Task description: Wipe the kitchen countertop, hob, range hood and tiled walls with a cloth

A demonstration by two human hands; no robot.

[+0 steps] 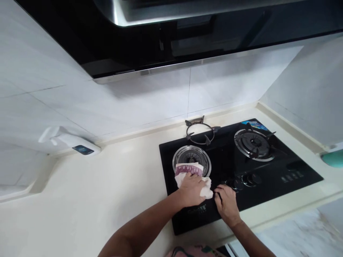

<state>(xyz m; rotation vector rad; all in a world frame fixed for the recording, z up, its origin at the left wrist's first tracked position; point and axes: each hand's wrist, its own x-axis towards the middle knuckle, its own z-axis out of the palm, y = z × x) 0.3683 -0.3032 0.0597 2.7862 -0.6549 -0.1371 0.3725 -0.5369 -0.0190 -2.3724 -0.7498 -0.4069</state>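
Observation:
A white cloth with a purple patterned band [189,169] is bunched under my left hand [191,189]. My left fingers press it onto the black glass cooktop [184,217], over the front of the left burner [192,154]. Close by on the right, my right hand [226,201] rests on the glass in front of the control knobs [252,179]. Its fingers are bent, with a gap between thumb and forefinger, and I see nothing held in them. The left burner's black pan support [211,134] is off the burner, straddling the cooktop's back edge and the counter.
A range hood [160,46] overhangs the back wall. The right burner [254,143] carries its own pan support. A white spray bottle [77,142] lies on the pale counter [120,185] at the left. Something green [333,158] stands at the right edge.

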